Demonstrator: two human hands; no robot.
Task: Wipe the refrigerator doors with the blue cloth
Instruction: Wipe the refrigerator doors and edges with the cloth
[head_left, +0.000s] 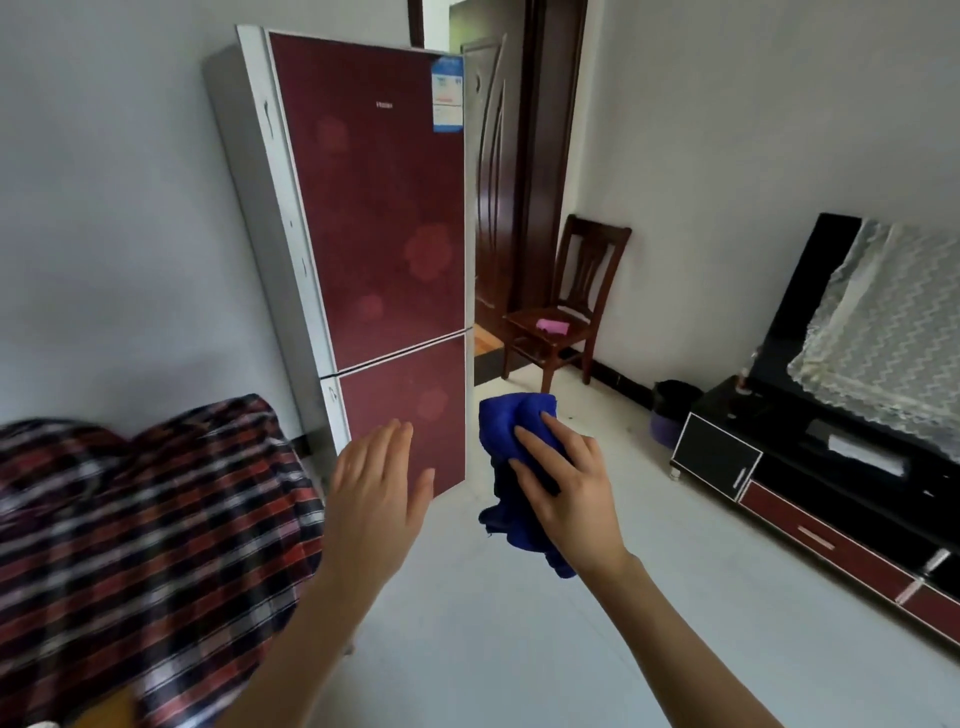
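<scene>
A tall refrigerator (384, 218) with two dark red glossy doors and a white side stands against the wall ahead, both doors closed. The upper door carries a blue label at its top right corner. My right hand (566, 483) grips a crumpled blue cloth (511, 426), held in the air just right of the lower door's (410, 410) edge. My left hand (376, 493) is raised with fingers spread, empty, in front of the lower door; whether it touches the door is unclear.
A plaid-covered piece of furniture (140, 530) sits at the left. A wooden chair (566, 312) with a pink item stands by an open doorway right of the fridge. A black and red TV cabinet (810, 483) with a lace-covered screen lines the right wall.
</scene>
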